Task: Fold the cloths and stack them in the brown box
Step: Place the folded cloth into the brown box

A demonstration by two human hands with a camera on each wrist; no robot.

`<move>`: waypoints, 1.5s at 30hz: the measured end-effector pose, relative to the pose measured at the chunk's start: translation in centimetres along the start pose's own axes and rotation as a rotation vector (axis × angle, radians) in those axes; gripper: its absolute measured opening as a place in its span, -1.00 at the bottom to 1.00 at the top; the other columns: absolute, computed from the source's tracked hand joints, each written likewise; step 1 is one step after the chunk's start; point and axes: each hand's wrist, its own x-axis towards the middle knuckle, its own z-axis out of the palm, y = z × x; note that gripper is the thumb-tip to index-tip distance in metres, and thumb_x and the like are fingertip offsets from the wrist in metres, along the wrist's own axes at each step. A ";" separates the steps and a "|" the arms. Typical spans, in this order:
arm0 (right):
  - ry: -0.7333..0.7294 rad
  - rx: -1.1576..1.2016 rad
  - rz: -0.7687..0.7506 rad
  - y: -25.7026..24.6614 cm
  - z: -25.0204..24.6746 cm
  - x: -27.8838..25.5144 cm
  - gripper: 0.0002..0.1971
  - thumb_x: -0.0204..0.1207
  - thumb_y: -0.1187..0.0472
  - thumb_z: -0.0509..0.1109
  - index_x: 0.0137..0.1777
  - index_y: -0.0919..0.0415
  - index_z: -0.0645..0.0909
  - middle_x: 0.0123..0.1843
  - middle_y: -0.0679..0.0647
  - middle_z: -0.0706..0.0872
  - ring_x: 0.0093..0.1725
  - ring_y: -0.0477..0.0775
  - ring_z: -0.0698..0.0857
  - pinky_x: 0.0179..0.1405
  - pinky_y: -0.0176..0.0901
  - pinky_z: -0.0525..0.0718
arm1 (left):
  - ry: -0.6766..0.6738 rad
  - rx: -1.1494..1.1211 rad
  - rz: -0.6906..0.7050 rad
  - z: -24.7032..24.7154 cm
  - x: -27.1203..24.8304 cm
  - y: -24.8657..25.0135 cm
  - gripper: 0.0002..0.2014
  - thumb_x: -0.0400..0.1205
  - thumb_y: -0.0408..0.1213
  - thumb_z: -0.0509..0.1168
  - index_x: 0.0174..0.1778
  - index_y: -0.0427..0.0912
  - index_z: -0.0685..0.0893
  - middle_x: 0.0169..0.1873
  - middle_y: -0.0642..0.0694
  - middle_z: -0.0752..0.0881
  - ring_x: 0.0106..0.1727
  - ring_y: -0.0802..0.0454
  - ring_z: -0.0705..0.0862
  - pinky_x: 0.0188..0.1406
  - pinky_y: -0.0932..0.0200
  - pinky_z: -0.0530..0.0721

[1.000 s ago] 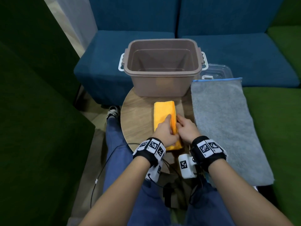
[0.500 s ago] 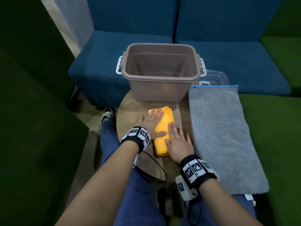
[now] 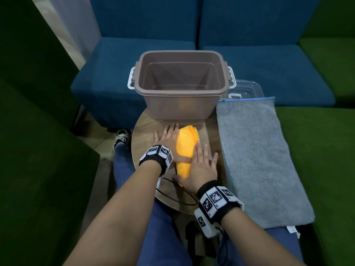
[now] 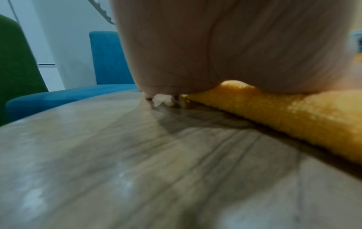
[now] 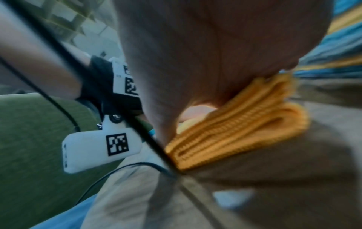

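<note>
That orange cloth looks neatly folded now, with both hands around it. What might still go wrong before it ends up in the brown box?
1. The folded orange cloth shows loose layered edges in the right wrist view; lifted from the sides by the left hand and right hand, it may splay open.
2. A black cable lies on the round table just behind the cloth and might snag a wrist.
3. The brown box overhangs the table's far edge; a bump could shift it.

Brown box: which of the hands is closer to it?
Left. The left hand lies flat by the orange cloth, fingertips almost at the brown box. The right hand rests farther back, near the cloth's near end.
</note>
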 end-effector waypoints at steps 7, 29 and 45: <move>-0.114 -0.001 -0.212 1.8 -0.6 -0.6 0.04 0.54 -0.25 0.28 0.70 0.08 -0.42 0.72 -0.07 -0.39 0.69 0.09 -0.40 0.59 0.36 -0.36 | 0.020 -0.230 -0.259 0.1 -4.7 -1.0 0.35 0.16 0.47 0.46 0.70 -0.13 -0.07 0.70 -0.06 -0.21 0.70 -0.08 -0.21 0.60 -0.34 -0.13; 0.087 0.137 -0.141 0.9 1.3 1.1 -0.38 0.76 -0.12 -0.16 0.72 0.00 -0.32 0.69 -0.21 -0.34 0.71 -0.05 -0.29 0.62 0.30 -0.32 | 0.149 -0.094 -0.133 3.1 -5.0 -1.6 -0.24 0.63 0.27 -0.39 0.70 -0.06 -0.23 0.70 0.07 -0.21 0.69 0.08 -0.27 0.60 -0.34 -0.27; 0.079 0.651 0.273 1.8 -2.0 3.6 -0.44 0.61 0.12 0.40 0.49 0.40 0.35 0.44 0.36 0.49 0.41 0.35 0.52 0.31 0.06 0.51 | 0.251 -0.244 -0.274 1.6 -3.8 -2.3 -0.31 0.59 0.29 0.21 0.40 -0.23 0.42 0.56 -0.18 0.29 0.60 -0.14 0.21 0.59 -0.16 0.06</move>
